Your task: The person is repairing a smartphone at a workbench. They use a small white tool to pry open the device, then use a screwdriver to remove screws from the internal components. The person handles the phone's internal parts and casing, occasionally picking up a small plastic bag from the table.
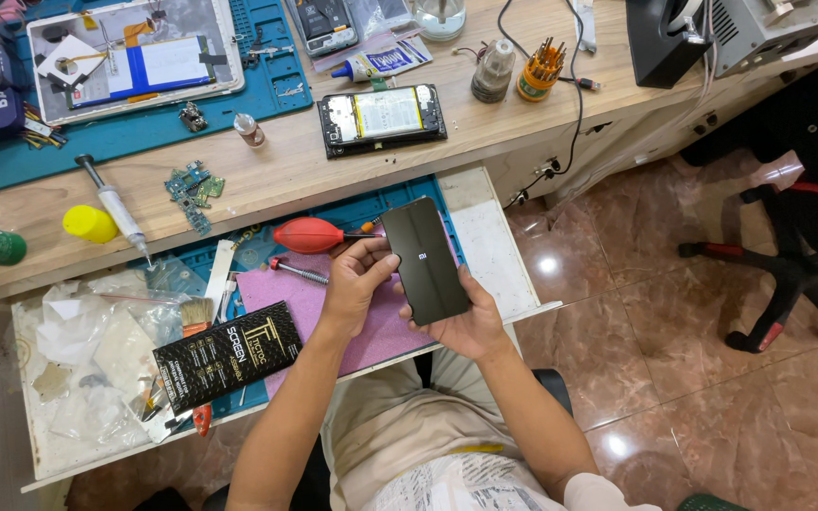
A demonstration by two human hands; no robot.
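Over the pulled-out drawer (485, 237), a dark phone (424, 260) is held back side up, a little tilted, above the pink mat (281, 293). The right hand (466, 322) holds it from below, with fingers curled around its lower end. The left hand (357, 279) grips its left edge, thumb on the back and fingers bent under it. Both hands are closed on the phone.

It looks like the phone is being checked or pressed along its back, so the step seems to be working on the back cover. The next move would call for a firm, even hold, so the phone does not slip onto the hard floor (636, 312).

Just beside the left hand lies a red air blower (310, 235), and a small screwdriver (297, 272) rests at the top of the pink mat. A black box with gold print (227, 355) lies across the mat's lower left corner. A brush (197, 312) and some clear plastic bags (97, 350) fill the left part of the drawer.

Up on the wooden desk (286, 170), another phone lies open (382, 118), showing its insides. Near it are a small glue tube (371, 64), a holder of tiny screwdrivers (539, 68) and a grey bottle (492, 68). Farther left are a syringe (115, 208), a yellow cap (89, 223), green circuit bits (193, 189) and an open tablet (134, 57) on a blue mat (276, 66). A black and red chair (797, 255) stands well apart on the right.
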